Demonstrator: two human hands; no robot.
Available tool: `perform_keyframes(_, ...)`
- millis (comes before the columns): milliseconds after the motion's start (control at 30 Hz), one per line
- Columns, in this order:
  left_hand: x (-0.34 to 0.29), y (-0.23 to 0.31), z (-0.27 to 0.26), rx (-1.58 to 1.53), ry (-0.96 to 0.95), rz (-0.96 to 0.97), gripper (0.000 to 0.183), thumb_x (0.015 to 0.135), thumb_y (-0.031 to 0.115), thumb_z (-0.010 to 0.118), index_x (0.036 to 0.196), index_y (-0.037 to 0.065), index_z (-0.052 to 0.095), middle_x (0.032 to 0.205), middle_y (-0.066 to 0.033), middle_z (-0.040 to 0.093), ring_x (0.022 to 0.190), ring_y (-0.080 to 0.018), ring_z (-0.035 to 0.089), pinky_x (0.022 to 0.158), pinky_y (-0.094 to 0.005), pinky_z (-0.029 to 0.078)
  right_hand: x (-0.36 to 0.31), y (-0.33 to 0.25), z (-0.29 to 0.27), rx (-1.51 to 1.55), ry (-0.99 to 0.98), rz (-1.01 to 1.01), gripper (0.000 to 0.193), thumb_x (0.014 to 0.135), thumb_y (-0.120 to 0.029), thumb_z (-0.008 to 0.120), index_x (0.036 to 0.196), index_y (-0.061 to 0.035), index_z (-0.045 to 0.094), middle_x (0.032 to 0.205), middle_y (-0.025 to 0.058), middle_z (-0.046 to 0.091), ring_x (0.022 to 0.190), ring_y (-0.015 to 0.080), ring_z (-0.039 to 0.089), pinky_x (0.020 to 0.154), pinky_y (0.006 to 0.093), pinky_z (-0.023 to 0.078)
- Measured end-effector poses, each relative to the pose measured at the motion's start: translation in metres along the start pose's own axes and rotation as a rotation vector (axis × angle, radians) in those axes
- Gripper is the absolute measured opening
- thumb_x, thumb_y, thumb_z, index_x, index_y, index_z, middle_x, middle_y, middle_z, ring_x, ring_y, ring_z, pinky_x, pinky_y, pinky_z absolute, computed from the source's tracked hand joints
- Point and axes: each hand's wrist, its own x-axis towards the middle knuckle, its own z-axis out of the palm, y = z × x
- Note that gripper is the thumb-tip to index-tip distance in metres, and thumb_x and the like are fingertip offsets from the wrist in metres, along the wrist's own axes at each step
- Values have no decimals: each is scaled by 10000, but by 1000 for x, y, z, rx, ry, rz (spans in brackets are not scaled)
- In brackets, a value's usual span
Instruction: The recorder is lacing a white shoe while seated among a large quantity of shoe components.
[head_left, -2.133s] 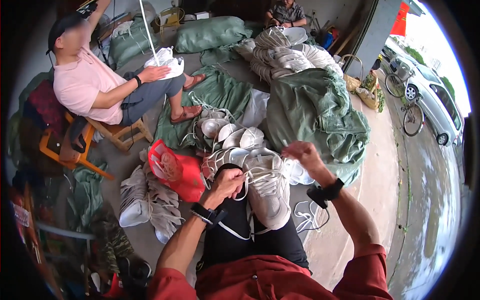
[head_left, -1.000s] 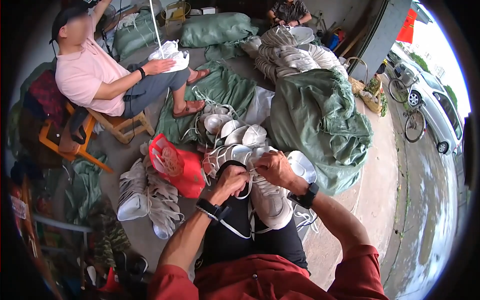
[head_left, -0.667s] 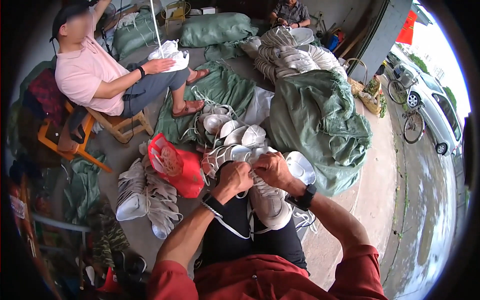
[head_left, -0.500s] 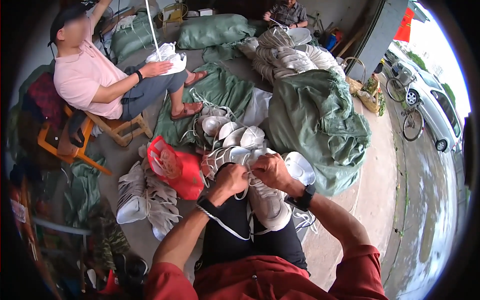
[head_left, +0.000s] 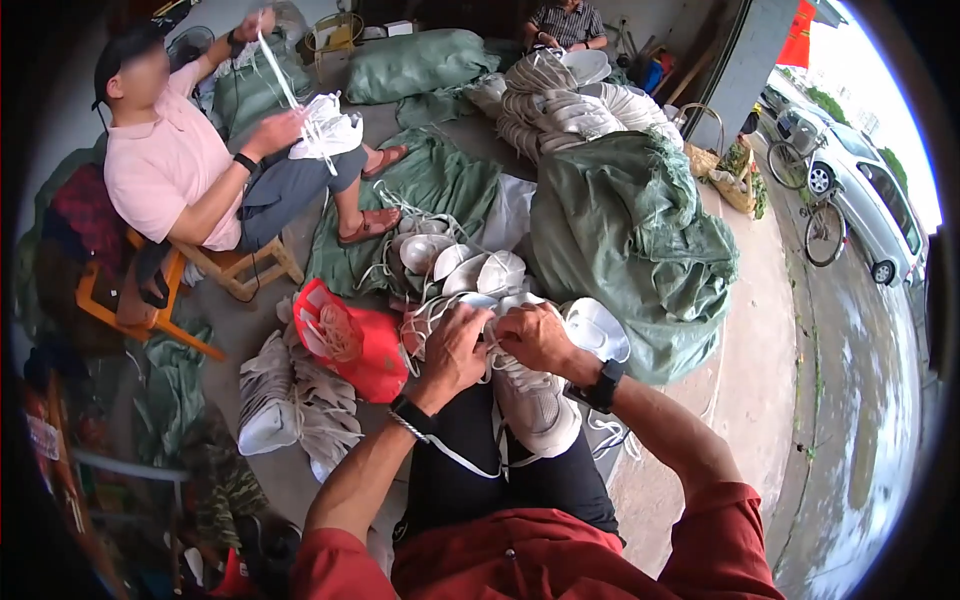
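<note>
A white-beige sneaker upper (head_left: 538,412) rests on my lap between my thighs, its toe towards me. My left hand (head_left: 455,350) is closed at the upper's opening, with curled fingers on a white shoelace (head_left: 490,374). Beside it, my right hand (head_left: 538,338) pinches at the top of the lacing, and its fingertips are partly hidden behind the hand. A loose lace end hangs in a loop below my left wrist, across my dark trousers. More pale shoe uppers (head_left: 464,268) lie just beyond my hands.
A red bag (head_left: 372,345) and stacked uppers (head_left: 275,395) lie on my left. Green sacking (head_left: 630,255) covers a heap at right. A co-worker in a pink shirt (head_left: 160,170) sits at far left, pulling lace on a white upper. Another person sits at the back.
My hands have drawn slightly apart at the lacing, and the left has turned with its fingers higher. The pink-shirted co-worker's near hand has lifted, and the raised hand has come lower.
</note>
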Motion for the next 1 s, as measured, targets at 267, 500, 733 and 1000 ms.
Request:
perform_keyframes(267, 8, -9, -13, -37, -298, 161, 254, 654, 54, 639, 889, 74, 545, 937, -80, 526, 955, -280, 509, 776, -403, 378, -3, 9, -6, -160, -76, -176, 178, 704, -179, 591, 860, -93, 591, 882, 79, 585, 871, 275, 546, 751, 392, 389)
perform_keyframes(500, 9, -3, -16, -142, -331, 95, 216, 684, 20, 602, 890, 57, 547, 894, -101, 550, 872, -296, 545, 738, -393, 415, -8, 73, -95, -187, -15, -47, 86, 717, -136, 554, 712, -49, 548, 734, 90, 543, 735, 269, 532, 700, 349, 427)
perform_keyframes(733, 21, 15, -1, -282, -139, 59, 112, 743, 41, 542, 846, 33, 583, 740, -114, 574, 703, -294, 583, 608, -346, 454, -46, 67, -74, 458, 295, 289, 113, 774, -95, 626, 801, 14, 613, 718, 63, 630, 642, 151, 591, 576, 290, 471)
perform_keyframes(1000, 26, 38, 31, -65, -270, 76, 94, 735, 67, 561, 787, 17, 621, 784, -148, 609, 718, -324, 593, 641, -379, 466, -62, 38, -55, 636, 70, 482, 161, 836, -129, 577, 819, 19, 637, 618, 26, 591, 527, 79, 508, 480, 244, 407)
